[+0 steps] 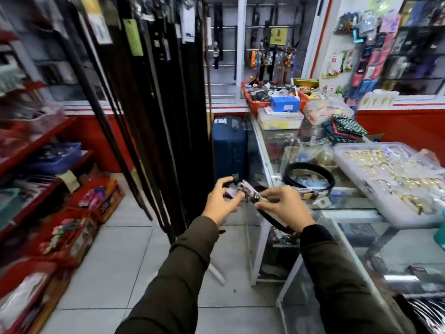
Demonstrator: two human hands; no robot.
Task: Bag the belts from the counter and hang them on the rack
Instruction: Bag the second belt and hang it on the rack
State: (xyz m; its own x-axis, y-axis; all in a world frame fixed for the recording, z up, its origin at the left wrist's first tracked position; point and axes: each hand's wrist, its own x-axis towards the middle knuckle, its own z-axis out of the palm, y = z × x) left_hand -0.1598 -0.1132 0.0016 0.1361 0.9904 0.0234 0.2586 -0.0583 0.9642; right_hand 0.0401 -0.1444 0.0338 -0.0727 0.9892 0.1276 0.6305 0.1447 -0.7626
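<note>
Black coiled belt (309, 178), one, lies on the glass table (349, 203) at centre right; my left hand (222, 201) and right hand (284, 206) pinch one bagged belt (250, 195), fingers clenched.

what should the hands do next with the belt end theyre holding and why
Probably lift it left toward the rack of hanging black belts. Both the left hand and right hand pinch the wrapped, patterned end of a black belt, its strap dangling below, so it seems bagged. A coiled black belt waits on the glass counter.
</note>
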